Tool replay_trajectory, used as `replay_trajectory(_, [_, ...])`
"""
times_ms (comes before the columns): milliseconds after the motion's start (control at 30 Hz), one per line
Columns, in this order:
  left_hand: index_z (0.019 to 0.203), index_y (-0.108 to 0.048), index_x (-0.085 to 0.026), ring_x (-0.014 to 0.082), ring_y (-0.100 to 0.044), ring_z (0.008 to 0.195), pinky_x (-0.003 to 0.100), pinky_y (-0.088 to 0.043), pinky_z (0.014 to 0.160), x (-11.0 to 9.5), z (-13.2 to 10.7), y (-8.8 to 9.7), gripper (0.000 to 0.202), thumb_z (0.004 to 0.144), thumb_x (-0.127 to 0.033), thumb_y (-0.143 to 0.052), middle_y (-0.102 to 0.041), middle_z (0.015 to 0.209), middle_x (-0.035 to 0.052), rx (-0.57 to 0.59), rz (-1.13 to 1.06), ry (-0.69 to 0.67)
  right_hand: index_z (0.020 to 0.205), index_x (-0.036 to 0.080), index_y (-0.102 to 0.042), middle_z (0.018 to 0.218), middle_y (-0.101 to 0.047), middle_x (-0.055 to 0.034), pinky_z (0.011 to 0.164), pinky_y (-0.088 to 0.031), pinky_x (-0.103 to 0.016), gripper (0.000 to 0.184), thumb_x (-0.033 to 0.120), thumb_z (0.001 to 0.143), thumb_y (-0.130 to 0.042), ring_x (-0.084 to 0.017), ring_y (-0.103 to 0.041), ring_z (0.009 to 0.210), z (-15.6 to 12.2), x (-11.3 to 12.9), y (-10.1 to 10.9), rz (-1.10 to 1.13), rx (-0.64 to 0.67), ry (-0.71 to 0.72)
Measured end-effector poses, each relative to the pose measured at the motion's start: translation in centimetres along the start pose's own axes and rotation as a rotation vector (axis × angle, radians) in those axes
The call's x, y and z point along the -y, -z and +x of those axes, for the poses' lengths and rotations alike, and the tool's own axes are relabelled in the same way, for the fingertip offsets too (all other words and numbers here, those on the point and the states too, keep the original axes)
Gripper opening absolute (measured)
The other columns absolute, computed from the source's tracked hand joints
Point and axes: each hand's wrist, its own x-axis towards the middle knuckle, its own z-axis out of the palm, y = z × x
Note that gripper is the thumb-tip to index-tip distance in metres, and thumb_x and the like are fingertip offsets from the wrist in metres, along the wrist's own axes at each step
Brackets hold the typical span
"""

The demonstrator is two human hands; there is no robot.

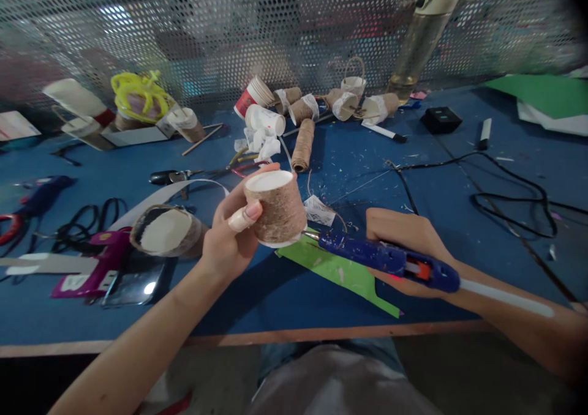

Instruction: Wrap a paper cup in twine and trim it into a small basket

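A paper cup [280,210] wound with brown twine is gripped in my left hand [234,231], a bandage round one finger. It is tilted, one white end facing up. My right hand [408,243] is closed around a blue glue gun [367,253], with a white glue stick [505,297] jutting from its back. The metal nozzle points left and meets, or nearly meets, the cup's lower white edge. Under the cup and gun lies a green paper strip [340,274]. A bit of white lace [319,210] rests just behind.
A twine roll [304,145] lies beyond my hands, near several twine-wrapped cups [303,109]. On the left are a twine-trimmed cup [168,231], a purple glue gun [94,265] and a phone [135,283]. A black cable [509,216] curls at right; a bottle [422,41] stands behind.
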Motion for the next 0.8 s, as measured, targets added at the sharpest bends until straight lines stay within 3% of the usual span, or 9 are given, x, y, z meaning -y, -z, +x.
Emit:
replay_trajectory(133, [0.117, -0.073, -0.022, 0.0296, -0.069, 0.111, 0.039, -0.06, 0.086, 0.1, 0.1, 0.4, 0.048, 0.075, -0.044, -0.082, -0.074, 0.122, 0.0074, 0.018, -0.044, 0.016, 0.075, 0.023, -0.039, 0.072, -0.043, 0.0036, 0.055, -0.028, -0.027, 0.027, 0.015, 0.08, -0.065, -0.01, -0.039, 0.059, 0.1, 0.1, 0.1, 0.021, -0.023, -0.025])
replay_trajectory(367, [0.115, -0.073, -0.022, 0.0287, -0.068, 0.113, 0.036, -0.058, 0.088, -0.3, 0.0, 0.2, 0.051, 0.072, -0.049, -0.083, -0.072, 0.124, 0.0078, -0.02, -0.032, 0.071, 0.074, 0.023, -0.04, 0.071, -0.044, 0.0029, 0.055, -0.029, -0.029, 0.026, 0.015, 0.081, -0.063, -0.011, -0.041, 0.059, 0.3, -0.2, 0.1, 0.026, -0.044, -0.046])
replay_trajectory(500, [0.116, -0.072, -0.023, 0.0318, -0.067, 0.116, 0.04, -0.057, 0.092, -0.3, -0.1, 0.1, 0.051, 0.073, -0.049, -0.082, -0.073, 0.123, 0.0083, 0.004, -0.026, 0.05, 0.071, 0.023, -0.043, 0.07, -0.046, 0.0026, 0.056, -0.032, -0.029, 0.023, 0.012, 0.079, -0.062, -0.012, -0.044, 0.06, 0.3, -0.5, -0.1, 0.01, -0.056, -0.119])
replay_trajectory(633, [0.117, -0.073, -0.022, 0.0329, -0.067, 0.115, 0.043, -0.057, 0.096, 0.1, 0.0, 0.2, 0.05, 0.074, -0.046, -0.083, -0.075, 0.117, 0.0086, 0.021, -0.048, 0.027, 0.071, 0.023, -0.048, 0.07, -0.052, 0.002, 0.058, -0.038, -0.029, 0.022, 0.016, 0.085, -0.063, -0.013, -0.051, 0.062, 0.7, -0.1, -0.3, 0.059, -0.213, -0.266])
replay_trajectory(733, [0.12, -0.072, -0.023, 0.0302, -0.068, 0.113, 0.039, -0.058, 0.092, 0.4, -0.1, 0.2, 0.052, 0.075, -0.044, -0.084, -0.074, 0.119, 0.0078, 0.008, -0.039, 0.02, 0.087, 0.024, -0.061, 0.077, -0.062, 0.0017, 0.06, -0.045, -0.029, 0.011, 0.027, 0.087, -0.071, -0.014, -0.056, 0.064, 0.9, 0.5, -0.5, 0.164, -0.301, -0.311])
replay_trajectory(800, [0.122, -0.071, -0.023, 0.0284, -0.069, 0.111, 0.036, -0.059, 0.09, 0.5, -0.1, 0.1, 0.053, 0.074, -0.042, -0.084, -0.073, 0.122, 0.0076, 0.005, -0.036, 0.029, 0.103, 0.027, -0.063, 0.086, -0.068, 0.001, 0.062, -0.05, -0.03, 0.028, 0.032, 0.081, -0.08, -0.015, -0.06, 0.067, 0.9, 0.7, -0.9, 0.236, -0.275, -0.337])
